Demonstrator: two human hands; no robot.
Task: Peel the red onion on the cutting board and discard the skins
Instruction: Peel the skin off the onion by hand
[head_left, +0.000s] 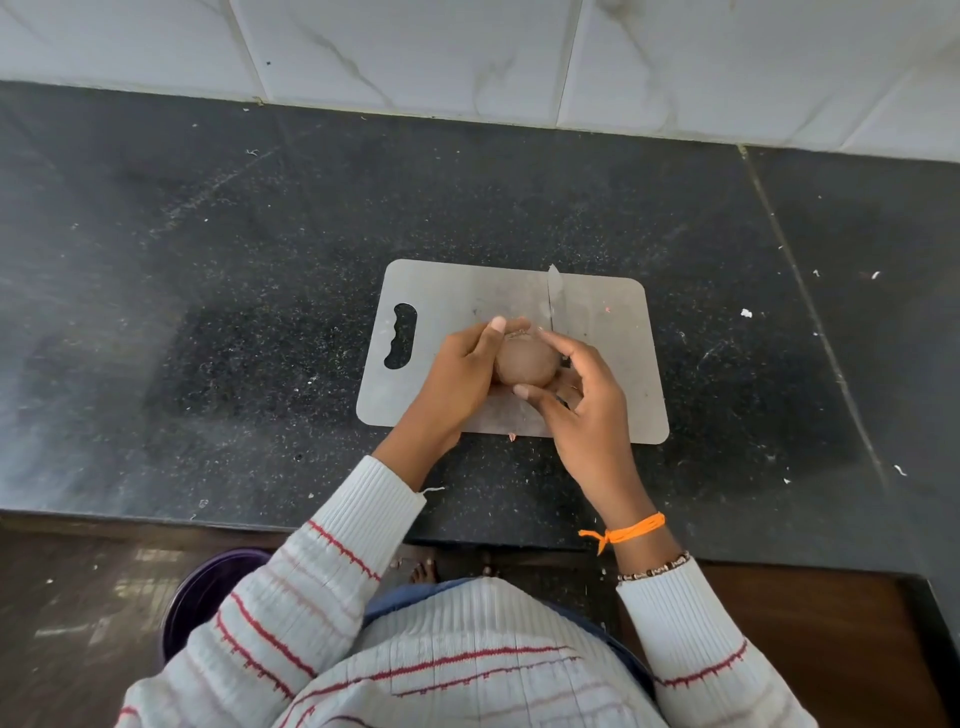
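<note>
While my left hand (457, 371) clamps the red onion (525, 364), my right hand (582, 400) pinches its skin; I should peel gently downward.

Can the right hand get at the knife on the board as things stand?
Probably yes. The knife lies on the board just past the right hand, nothing between them, but that hand first has to let go of the onion.

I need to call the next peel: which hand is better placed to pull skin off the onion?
Right, probably. The left hand is wrapped around the onion, steadying it over the cutting board, while the right hand touches it only with fingertips, leaving it free to pinch and pull.
</note>
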